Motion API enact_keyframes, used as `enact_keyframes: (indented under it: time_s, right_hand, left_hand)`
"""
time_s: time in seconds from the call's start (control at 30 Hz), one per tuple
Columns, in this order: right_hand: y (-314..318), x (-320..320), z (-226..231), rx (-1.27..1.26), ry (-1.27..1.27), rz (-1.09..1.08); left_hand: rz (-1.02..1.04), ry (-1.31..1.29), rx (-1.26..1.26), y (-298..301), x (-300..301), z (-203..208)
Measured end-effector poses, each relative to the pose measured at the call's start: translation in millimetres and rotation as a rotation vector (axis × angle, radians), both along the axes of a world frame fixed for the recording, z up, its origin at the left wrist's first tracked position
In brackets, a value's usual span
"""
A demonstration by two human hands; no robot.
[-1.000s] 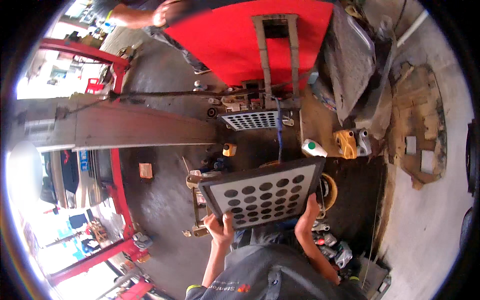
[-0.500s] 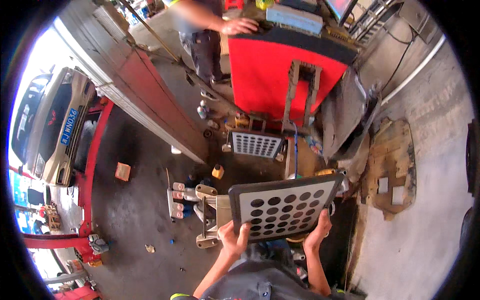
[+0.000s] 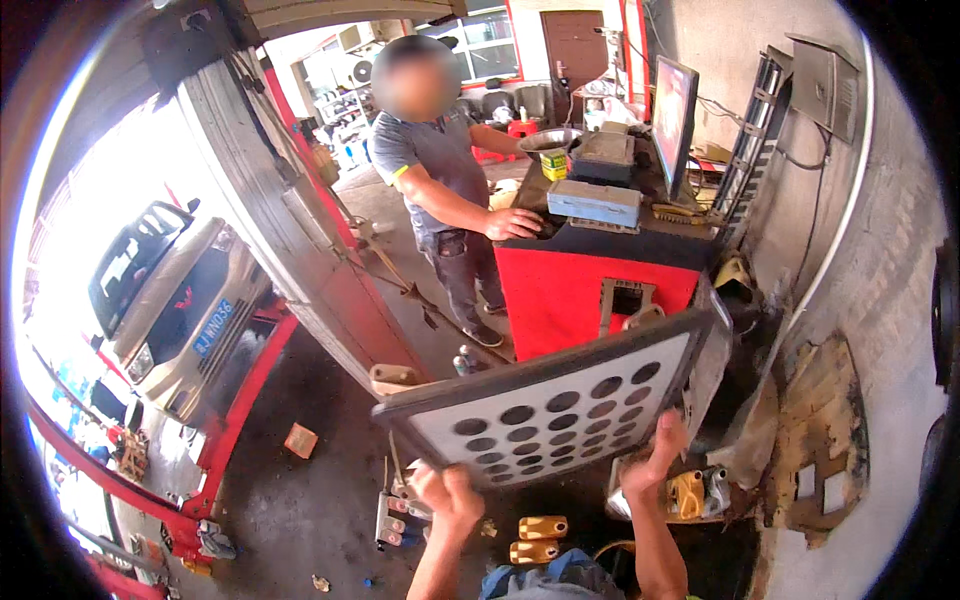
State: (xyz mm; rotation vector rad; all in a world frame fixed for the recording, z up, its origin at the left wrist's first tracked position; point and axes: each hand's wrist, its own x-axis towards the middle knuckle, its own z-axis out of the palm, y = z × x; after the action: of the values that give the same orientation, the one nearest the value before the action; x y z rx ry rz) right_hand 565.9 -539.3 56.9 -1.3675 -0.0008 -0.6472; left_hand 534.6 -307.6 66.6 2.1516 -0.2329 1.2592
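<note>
The person's left hand and right hand each have fingers clamped near a lower corner of one dotted panel, raised before the red desk, with three yellow jugs and one grey jug, contents hidden, lower down.

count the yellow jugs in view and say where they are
3: one yellow jug and, just below it, a second jug, at the picture's lower middle; a third jug right of the right hand. Some may be hidden behind the dotted panel.
</note>
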Motion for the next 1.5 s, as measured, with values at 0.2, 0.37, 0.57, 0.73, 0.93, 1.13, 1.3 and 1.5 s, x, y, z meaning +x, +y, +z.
enact_keyframes:
  time_s: [0.2, 0.37, 0.57, 0.73, 0.93, 1.13, 1.3, 1.5]
  right_hand:
    - [50, 27, 50, -0.283, -0.456, -0.055]
    - [80, 6, 57, -0.266, -0.327, 0.229]
    - [130, -32, 31, -0.048, 0.065, 0.457]
    - [156, -68, -43, 0.251, 0.438, 0.513]
    - [118, -128, -195, -0.126, 0.672, 0.763]
    - [117, -185, -210, -0.293, 0.962, 0.141]
    - [96, -243, -178, -0.285, 0.886, -0.129]
    - [104, -240, -70, -0.025, 0.721, -0.245]
  left_hand:
    - [0.495, -0.318, -0.409, 24, -33, 14]
    - [0.535, -0.298, -0.701, 33, -79, 25]
    - [0.462, -0.057, -0.655, 95, -167, -37]
    - [0.733, 0.125, -0.689, 86, -185, -61]
    - [0.333, 0.417, -0.838, 97, -209, -65]
    - [-0.005, 0.685, -1.024, 112, -211, -69]
    - [-0.193, 0.976, -0.625, 115, -193, -67]
    - [-0.254, 1.004, -0.461, 89, -193, -47]
